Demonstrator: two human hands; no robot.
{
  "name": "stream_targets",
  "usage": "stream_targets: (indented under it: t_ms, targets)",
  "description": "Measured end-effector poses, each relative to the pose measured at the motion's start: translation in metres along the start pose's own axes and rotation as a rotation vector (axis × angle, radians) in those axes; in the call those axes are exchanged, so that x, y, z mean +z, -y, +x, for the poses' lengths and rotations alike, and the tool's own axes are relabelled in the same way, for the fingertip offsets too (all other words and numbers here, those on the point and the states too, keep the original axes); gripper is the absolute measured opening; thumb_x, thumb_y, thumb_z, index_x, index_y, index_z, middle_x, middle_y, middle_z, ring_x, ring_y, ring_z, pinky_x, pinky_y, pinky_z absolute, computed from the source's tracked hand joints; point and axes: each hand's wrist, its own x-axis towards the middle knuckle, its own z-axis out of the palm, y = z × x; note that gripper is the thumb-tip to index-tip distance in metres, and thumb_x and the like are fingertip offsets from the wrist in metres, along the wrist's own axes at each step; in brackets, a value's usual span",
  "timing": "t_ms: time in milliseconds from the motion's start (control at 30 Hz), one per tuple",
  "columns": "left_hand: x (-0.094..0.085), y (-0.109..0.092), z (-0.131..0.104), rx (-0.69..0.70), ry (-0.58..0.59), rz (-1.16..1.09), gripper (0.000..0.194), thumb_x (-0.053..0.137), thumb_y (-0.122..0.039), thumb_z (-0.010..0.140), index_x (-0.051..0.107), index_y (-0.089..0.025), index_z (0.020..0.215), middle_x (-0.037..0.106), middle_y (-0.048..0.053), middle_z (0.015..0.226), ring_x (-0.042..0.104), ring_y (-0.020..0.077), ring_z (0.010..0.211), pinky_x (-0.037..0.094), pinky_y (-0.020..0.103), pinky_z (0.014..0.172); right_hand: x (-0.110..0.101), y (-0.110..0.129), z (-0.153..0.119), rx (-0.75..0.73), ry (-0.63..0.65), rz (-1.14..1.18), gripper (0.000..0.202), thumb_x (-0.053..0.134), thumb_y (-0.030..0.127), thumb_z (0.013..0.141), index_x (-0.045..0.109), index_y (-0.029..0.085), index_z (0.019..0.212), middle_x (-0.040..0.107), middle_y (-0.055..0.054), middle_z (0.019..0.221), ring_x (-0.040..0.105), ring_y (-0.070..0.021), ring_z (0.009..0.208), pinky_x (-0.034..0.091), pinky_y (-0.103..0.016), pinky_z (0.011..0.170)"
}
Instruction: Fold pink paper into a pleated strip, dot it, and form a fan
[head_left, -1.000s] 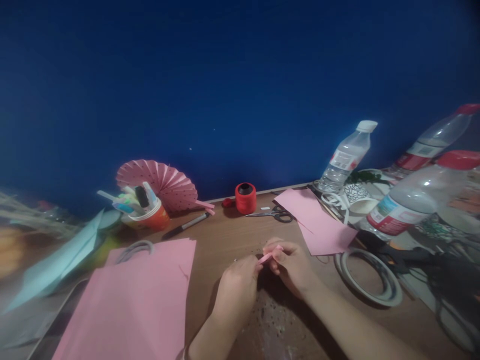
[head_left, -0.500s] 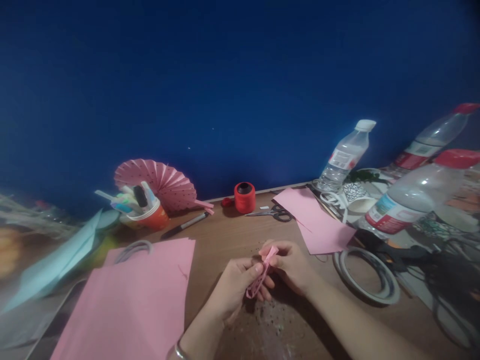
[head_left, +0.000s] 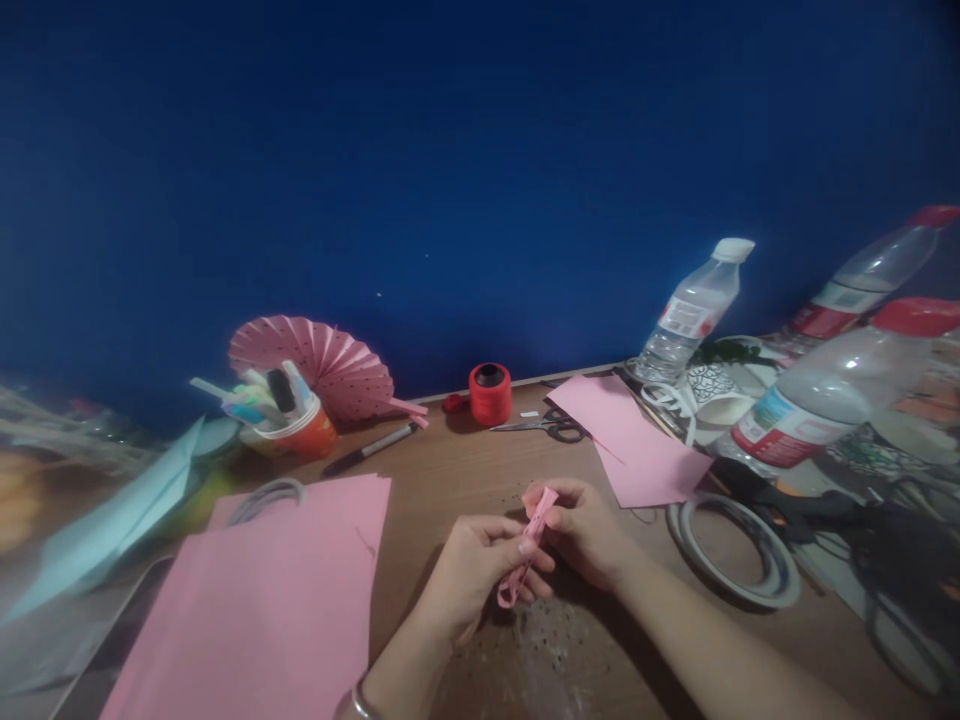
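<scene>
Between my two hands is a narrow strip of folded pink paper (head_left: 514,584), tilted with its upper end to the right. Small dark holes or marks run along it, and its lower end gapes in a loop. My left hand (head_left: 480,560) pinches its middle, thumb on top and fingers behind. Near the upper end, my right hand (head_left: 581,530) grips it between thumb and fingers. Small dark specks lie on the wooden table (head_left: 442,470) around the hands.
Pink sheets (head_left: 247,610) with a tape ring lie left; a pink paper fan (head_left: 315,360), pen cup (head_left: 307,435) and marker (head_left: 367,450) stand behind. Red thread spool (head_left: 490,395), scissors (head_left: 551,426) and a pink sheet (head_left: 637,450) lie ahead. Bottles (head_left: 690,315) and tape roll (head_left: 735,550) crowd the right.
Both hands have shifted slightly to the right with the folded paper. The left thumb sits a little further right on it, and the lower end shows a more rounded opening.
</scene>
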Motion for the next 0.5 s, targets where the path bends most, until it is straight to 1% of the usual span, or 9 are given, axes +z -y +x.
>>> stream_targets:
  t_ms: [300, 500]
  targets:
    - [-0.0019, 0.0022, 0.0008, -0.016, 0.017, 0.015, 0.027, 0.065, -0.033, 0.064, 0.063, -0.006, 0.068, 0.065, 0.010, 0.063, 0.057, 0.0113, 0.044, 0.038, 0.018, 0.041, 0.0012, 0.0002, -0.0005, 0.001, 0.025, -0.009, 0.026, 0.079, 0.027, 0.049, 0.067, 0.015, 0.070, 0.059, 0.002, 0.060, 0.050, -0.0081, 0.048, 0.038, -0.020, 0.046]
    - [-0.0020, 0.0029, 0.0003, -0.028, 0.032, -0.034, 0.030, 0.067, -0.035, 0.063, 0.063, -0.006, 0.068, 0.065, 0.010, 0.062, 0.058, 0.0122, 0.045, 0.038, 0.018, 0.041, 0.0013, 0.0000, -0.0001, 0.005, 0.019, -0.035, 0.027, 0.079, 0.027, 0.047, 0.067, 0.015, 0.068, 0.058, 0.001, 0.060, 0.049, -0.0085, 0.048, 0.037, -0.020, 0.044]
